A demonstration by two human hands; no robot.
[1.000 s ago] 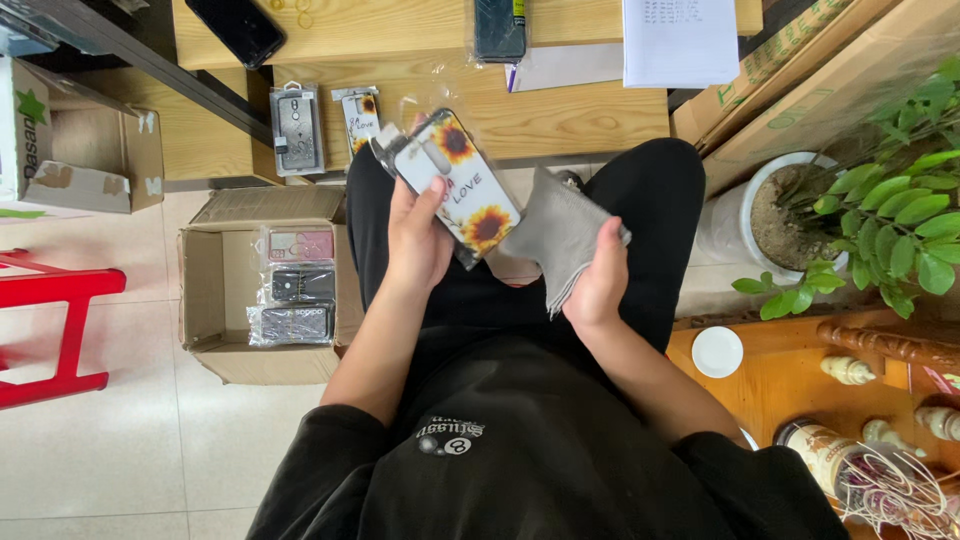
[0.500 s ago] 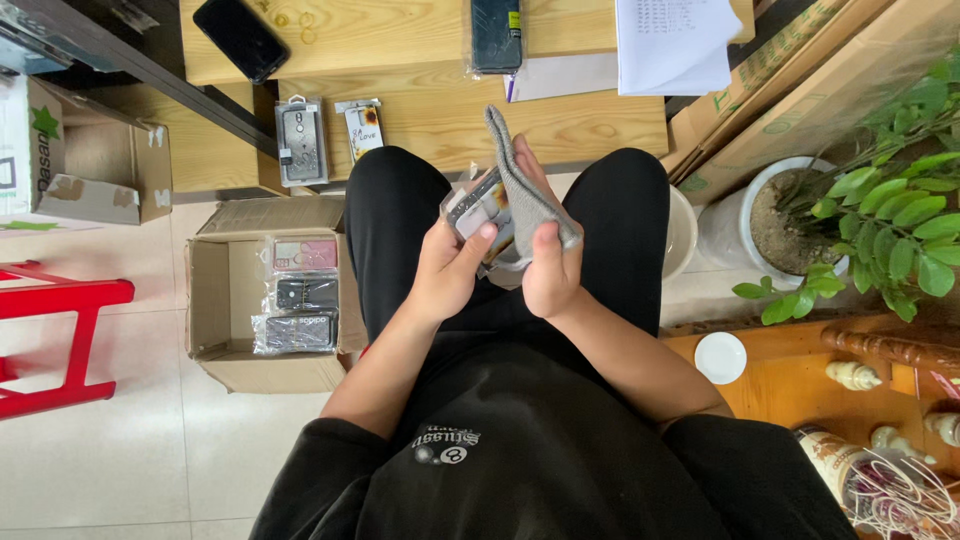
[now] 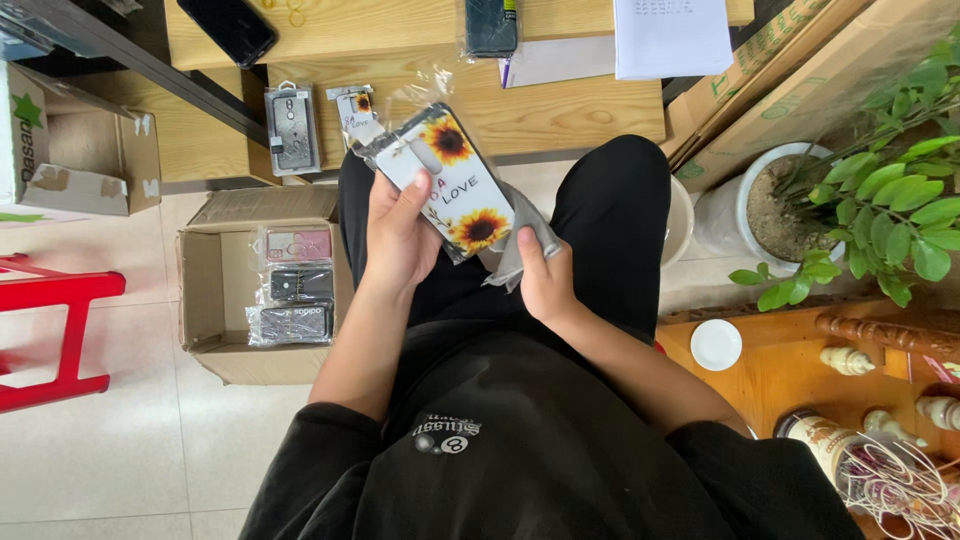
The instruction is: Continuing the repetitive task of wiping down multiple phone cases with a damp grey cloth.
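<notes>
A: The left hand (image 3: pixel 398 235) has its fingers clenched on the white sunflower phone case (image 3: pixel 450 180), held tilted at upper centre of the frame, above the lap, with the thumb pressed on its face.

B: And the right hand (image 3: pixel 545 280)?

A: Its fingers pinch the clear plastic sleeve (image 3: pixel 520 245) that runs under the case's lower end. Whether the case is partly inside the sleeve I can't quite tell; the film is hard to read here.

B: What could go wrong?

A: I'd judge the case could slip off that slick film and drop between the knees to the floor, since only the left thumb and fingertips pin it. A hard tug by the right hand might also tear or crumple the sleeve.

B: Anything close by?

A: An open cardboard box (image 3: pixel 215 290) of packed cases sits on the floor at lower left, and two packed cases (image 3: pixel 292 128) lie on the wooden bench (image 3: pixel 570 110) at the top.
</notes>
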